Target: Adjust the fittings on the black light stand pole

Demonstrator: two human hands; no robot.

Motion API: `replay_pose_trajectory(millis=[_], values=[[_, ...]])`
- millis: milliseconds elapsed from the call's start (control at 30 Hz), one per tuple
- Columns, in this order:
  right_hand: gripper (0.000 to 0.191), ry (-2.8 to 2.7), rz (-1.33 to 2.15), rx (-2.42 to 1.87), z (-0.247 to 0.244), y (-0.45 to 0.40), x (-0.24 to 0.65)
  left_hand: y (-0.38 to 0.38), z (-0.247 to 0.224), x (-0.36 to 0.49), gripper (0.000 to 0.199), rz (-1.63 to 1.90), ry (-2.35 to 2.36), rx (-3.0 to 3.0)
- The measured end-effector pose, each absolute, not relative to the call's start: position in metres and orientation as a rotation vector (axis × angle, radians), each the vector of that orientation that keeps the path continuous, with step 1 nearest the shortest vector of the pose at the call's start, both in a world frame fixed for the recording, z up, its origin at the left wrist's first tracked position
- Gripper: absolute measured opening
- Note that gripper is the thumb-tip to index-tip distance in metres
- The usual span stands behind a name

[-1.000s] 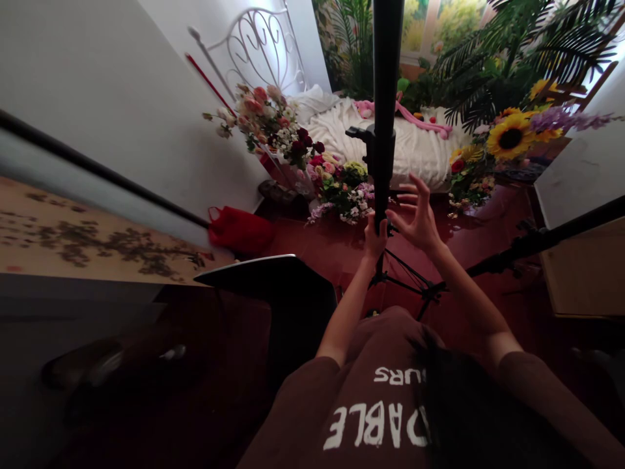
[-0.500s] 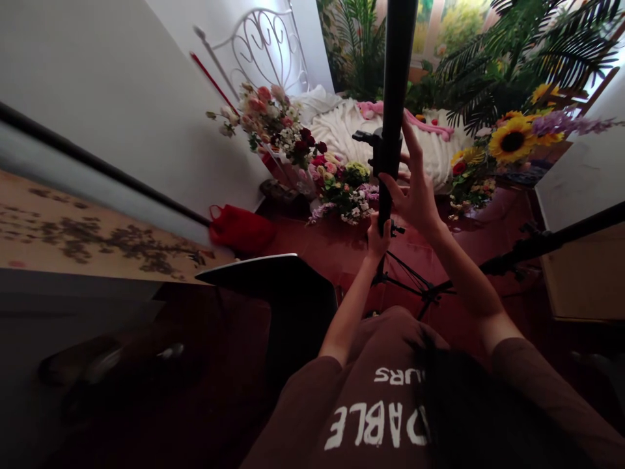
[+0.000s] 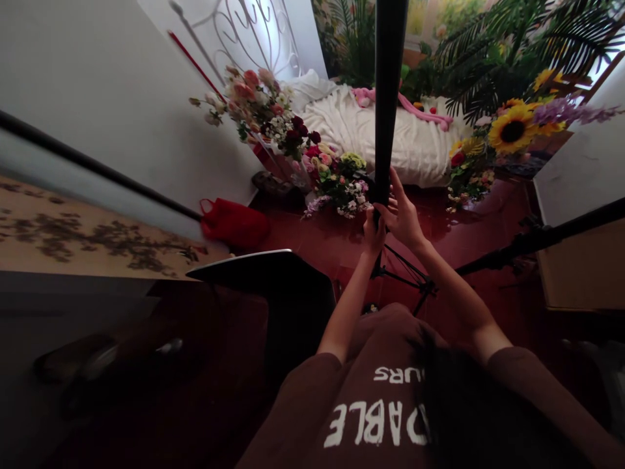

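A black tripod stand (image 3: 389, 85) rises in front of me, its pole running up out of the top of the view and its thin legs (image 3: 418, 285) spread low over the floor. My left hand (image 3: 374, 232) is wrapped around the pole's lower section. Just above and to the right, my right hand (image 3: 403, 215) grips the pole at its joint, thumb across the near side and index finger stretched up along it. The two hands almost touch. The fingers behind the pole are partly hidden, and so is the joint's knob.
Flower bunches (image 3: 336, 179) and a cream draped cloth (image 3: 415, 140) lie beyond the stand, with sunflowers (image 3: 512, 129) to the right. A red bag (image 3: 234, 221) sits on the floor at left. A black panel with a pale edge (image 3: 297, 293) is near my left arm. Another black pole (image 3: 517, 247) slants in from the right.
My right hand has come down the pole to just above my left hand. The collar with its knob has slid down with it. My left hand stays around the lower section.
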State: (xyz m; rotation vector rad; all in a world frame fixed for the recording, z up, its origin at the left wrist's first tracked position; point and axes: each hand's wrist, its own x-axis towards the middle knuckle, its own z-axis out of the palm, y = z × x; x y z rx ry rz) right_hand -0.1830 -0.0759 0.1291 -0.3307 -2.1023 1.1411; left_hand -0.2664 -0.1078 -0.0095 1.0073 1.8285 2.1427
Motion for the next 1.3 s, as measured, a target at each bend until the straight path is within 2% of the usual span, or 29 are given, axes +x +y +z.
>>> replay_pose_trajectory(millis=[300, 567, 733, 800, 967, 1300], values=[[0.069, -2.118, 1.023, -0.281, 0.111, -0.074, -0.173, -0.113, 0.001, -0.263, 0.052, 2.134, 1.874, 1.003], [0.037, -2.205, 0.874, -0.355, 0.077, -0.071, -0.126, -0.113, 0.004, -0.261, 0.056, 2.125, 1.979, 0.989], [0.026, -2.246, 0.881, -0.410, 0.063, -0.076, -0.110, -0.112, 0.005, -0.261, 0.062, 2.113, 2.050, 0.985], [0.028, -2.286, 0.886, -0.439, 0.062, -0.077, -0.107, -0.112, 0.005, -0.261, 0.063, 2.099, 2.046, 0.994], [0.053, -2.248, 0.964, -0.493, 0.063, -0.077, -0.110, -0.112, 0.006, -0.261, 0.061, 2.106, 2.033, 0.999], [0.046, -2.324, 0.707, -0.728, 0.076, -0.067, -0.111, -0.111, 0.002, -0.261, 0.059, 2.097, 2.030, 0.975]])
